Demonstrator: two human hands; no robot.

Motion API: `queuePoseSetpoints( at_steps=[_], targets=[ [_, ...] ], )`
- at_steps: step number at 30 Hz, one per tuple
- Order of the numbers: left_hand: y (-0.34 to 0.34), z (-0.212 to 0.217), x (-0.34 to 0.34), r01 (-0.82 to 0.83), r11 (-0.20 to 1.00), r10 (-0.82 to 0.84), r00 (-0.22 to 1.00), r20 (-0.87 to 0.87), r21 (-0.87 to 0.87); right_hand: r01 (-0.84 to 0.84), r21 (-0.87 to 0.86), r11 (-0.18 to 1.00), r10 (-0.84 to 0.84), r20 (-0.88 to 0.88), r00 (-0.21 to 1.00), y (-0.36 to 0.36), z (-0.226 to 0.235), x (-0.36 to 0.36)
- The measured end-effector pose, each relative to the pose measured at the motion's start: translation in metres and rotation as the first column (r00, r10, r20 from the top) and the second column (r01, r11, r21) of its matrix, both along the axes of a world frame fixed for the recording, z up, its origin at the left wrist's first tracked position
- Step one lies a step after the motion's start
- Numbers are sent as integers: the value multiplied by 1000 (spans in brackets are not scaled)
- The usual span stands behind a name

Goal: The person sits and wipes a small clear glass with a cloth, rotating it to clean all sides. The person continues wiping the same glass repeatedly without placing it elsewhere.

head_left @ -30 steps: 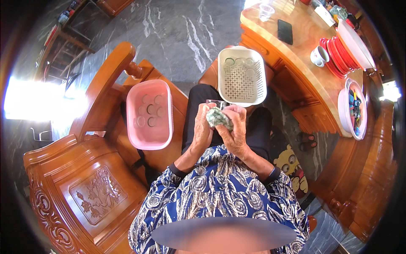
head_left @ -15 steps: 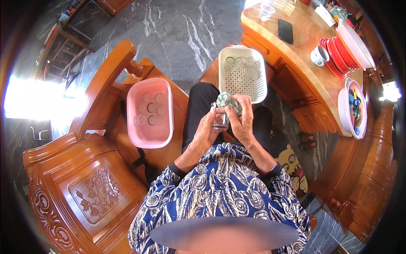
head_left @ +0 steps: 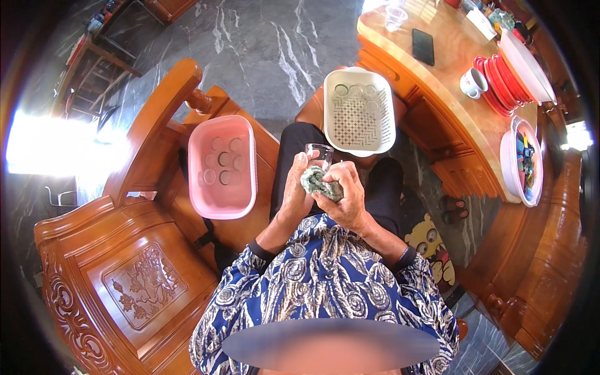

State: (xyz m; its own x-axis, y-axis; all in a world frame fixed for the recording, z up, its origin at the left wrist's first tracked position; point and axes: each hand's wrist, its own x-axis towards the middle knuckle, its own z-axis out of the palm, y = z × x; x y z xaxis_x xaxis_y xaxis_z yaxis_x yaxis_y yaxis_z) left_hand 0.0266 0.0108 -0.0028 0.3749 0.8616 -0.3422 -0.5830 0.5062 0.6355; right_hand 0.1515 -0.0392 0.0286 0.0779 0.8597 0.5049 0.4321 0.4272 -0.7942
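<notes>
My left hand (head_left: 294, 194) grips a small clear drinking glass (head_left: 319, 154) over my lap. My right hand (head_left: 344, 194) is closed on a grey-green cloth (head_left: 314, 182) and presses it against the side of the glass. A white perforated basket (head_left: 360, 111) with several glasses along its far end sits just beyond my hands. A pink plastic tub (head_left: 223, 167) holding several glasses rests on the wooden seat to my left.
A carved wooden bench (head_left: 131, 269) runs along my left. On my right, a wooden table (head_left: 456, 81) carries a dark phone (head_left: 423, 46), a white cup (head_left: 472, 82), stacked red plates (head_left: 500, 81), a white tray (head_left: 528, 59) and a bowl (head_left: 524, 161) of small items. Dark marble floor lies ahead.
Both hands dipped slightly back toward me, and the cloth shifted from the top of the glass to its side; the glass rim now shows.
</notes>
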Motion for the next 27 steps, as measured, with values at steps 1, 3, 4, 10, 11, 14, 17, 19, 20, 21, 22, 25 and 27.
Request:
queuePoseSetpoints(
  at_steps=[1,3,4,10,11,14,17,19,20,21,22,25,27],
  targets=[
    [0,-3,0,-5,1000,5,1000,23,-4,6,11,1000,-6,-7,1000,2,-1,1],
    [0,-8,0,8,1000,-10,997,79,19,18,32,999,-17,-21,1000,7,-5,4],
    [-1,-7,2,-20,1000,18,996,84,19,41,39,998,-40,-25,999,11,-9,6],
    [1,4,-5,226,966,-247,953,176,128,156,-59,986,-163,-135,977,27,-20,18],
    [1,-1,-6,236,969,-247,944,218,76,146,-150,978,-175,-208,962,29,-21,20],
    [-1,-1,-4,231,972,-212,935,284,-35,105,-325,940,-233,-384,893,37,-30,25],
    [-1,-10,-9,194,979,-175,958,227,-65,-84,-421,903,-257,-686,681,37,-37,37],
    [2,-19,-12,194,981,-193,970,145,7,-147,-320,936,-190,-810,556,33,-30,38],
    [3,-19,-11,203,979,-204,971,120,23,-131,-286,949,-159,-795,586,31,-15,33],
    [3,-19,-11,213,976,-215,972,96,39,-116,-250,961,-128,-777,616,30,-5,28],
    [1,-22,-8,160,987,-159,980,121,0,-23,-233,972,-112,-549,829,27,-7,30],
    [-5,-26,-1,55,996,-41,984,175,-72,77,-122,990,-105,-246,964,21,-12,16],
    [-2,-20,0,52,997,-41,980,194,-51,175,-51,983,-181,-162,970,17,-16,8]
  ],
)
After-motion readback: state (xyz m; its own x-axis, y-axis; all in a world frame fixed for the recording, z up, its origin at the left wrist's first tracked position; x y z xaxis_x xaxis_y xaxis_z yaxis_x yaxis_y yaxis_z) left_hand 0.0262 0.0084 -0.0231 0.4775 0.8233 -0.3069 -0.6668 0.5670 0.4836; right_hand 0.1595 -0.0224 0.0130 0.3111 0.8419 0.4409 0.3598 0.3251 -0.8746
